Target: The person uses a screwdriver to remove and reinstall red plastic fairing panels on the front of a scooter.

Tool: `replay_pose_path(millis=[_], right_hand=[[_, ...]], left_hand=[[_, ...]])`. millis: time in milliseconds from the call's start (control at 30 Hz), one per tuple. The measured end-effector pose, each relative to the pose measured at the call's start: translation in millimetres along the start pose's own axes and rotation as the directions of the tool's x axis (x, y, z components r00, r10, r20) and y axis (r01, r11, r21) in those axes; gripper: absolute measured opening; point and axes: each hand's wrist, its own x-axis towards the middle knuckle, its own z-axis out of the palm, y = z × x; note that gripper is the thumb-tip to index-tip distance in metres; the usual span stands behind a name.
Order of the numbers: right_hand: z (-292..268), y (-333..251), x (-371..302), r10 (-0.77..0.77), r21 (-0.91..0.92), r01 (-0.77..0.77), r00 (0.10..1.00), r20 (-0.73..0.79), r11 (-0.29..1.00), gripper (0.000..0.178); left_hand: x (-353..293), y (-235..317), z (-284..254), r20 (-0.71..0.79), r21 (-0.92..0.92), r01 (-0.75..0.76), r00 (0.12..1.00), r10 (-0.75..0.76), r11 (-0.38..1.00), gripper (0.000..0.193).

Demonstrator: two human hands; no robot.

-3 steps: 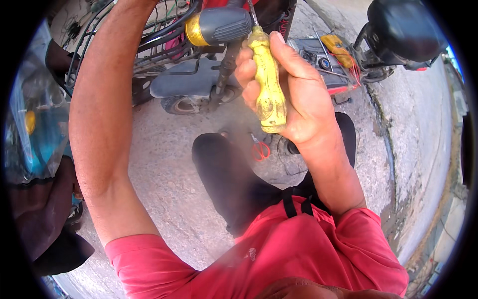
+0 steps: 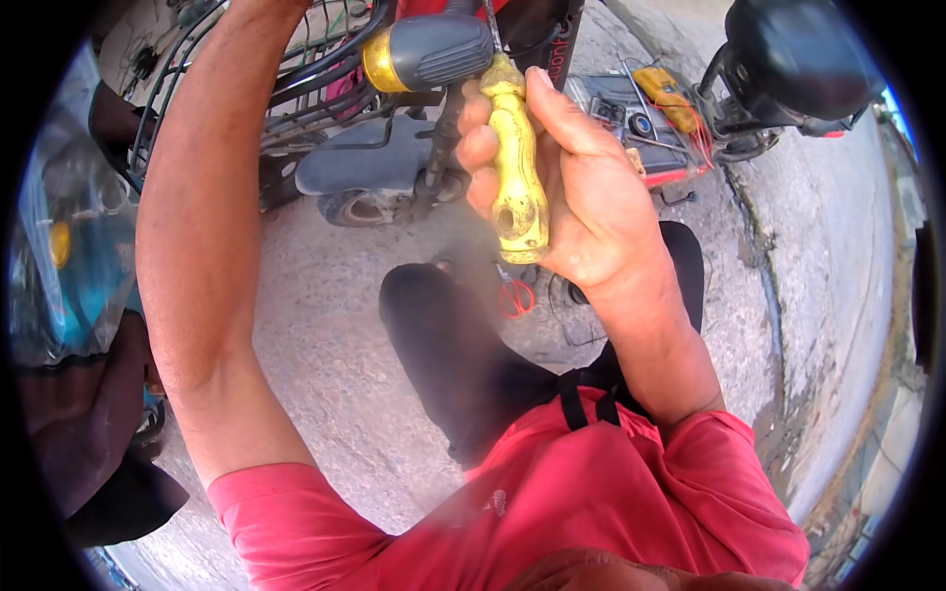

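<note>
My right hand point(image 2: 591, 187) is wrapped round the yellow handle of a screwdriver point(image 2: 517, 167), with the thumb lying along it. The handle is worn and smudged; its metal shaft runs up past the top edge, so the tip is hidden. Just left of the shaft is a dark grey ribbed handlebar grip point(image 2: 439, 54) with a yellow band. My left forearm point(image 2: 202, 217) reaches up past a black wire basket point(image 2: 187, 64), and the left hand itself lies beyond the upper edge. A grey mudguard point(image 2: 360, 158) over a small wheel shows below the grip.
On the right, a yellow multimeter point(image 2: 665, 98) with red leads lies on a red-edged tray point(image 2: 680, 175) of tools, beside a black mirror-like housing point(image 2: 803, 59). Orange-handled scissors point(image 2: 516, 297) lie on the concrete point(image 2: 305, 325) by my knees. At far left a person's dark sleeve point(image 2: 89, 414) shows.
The screwdriver handle has shifted slightly left and turned in my right hand, whose fingers moved left with it. My left arm is nearly unmoved.
</note>
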Motion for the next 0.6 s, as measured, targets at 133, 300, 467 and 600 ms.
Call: replay_pose_path(millis=[133, 300, 467, 600], right_hand=[[-1.9, -1.9, -1.2, 0.02, 0.058, -0.021, 1.0, 0.02, 0.998, 0.042], [2.2, -13.1, 2.4, 0.127, 0.207, -0.13, 0.991, 0.027, 0.97, 0.038], [-9.7, -5.0, 0.9, 0.055, 0.193, -0.064, 0.997, 0.056, 0.979, 0.04], [-0.4, 3.1, -4.0, 0.025, 0.06, -0.024, 1.0, -0.009, 0.998, 0.046]], left_hand=[[0.4, 4.0, -1.9, 0.018, -0.004, 0.021, 1.0, -0.021, 1.0, 0.112], [-0.9, 4.5, -2.5, 0.011, -0.022, 0.034, 0.999, -0.034, 0.999, 0.11], [0.6, 9.2, -3.0, 0.008, 0.039, 0.025, 1.0, -0.025, 0.999, 0.112], [-1.3, 8.7, -2.1, 0.008, 0.029, 0.086, 0.996, -0.087, 0.996, 0.113]])
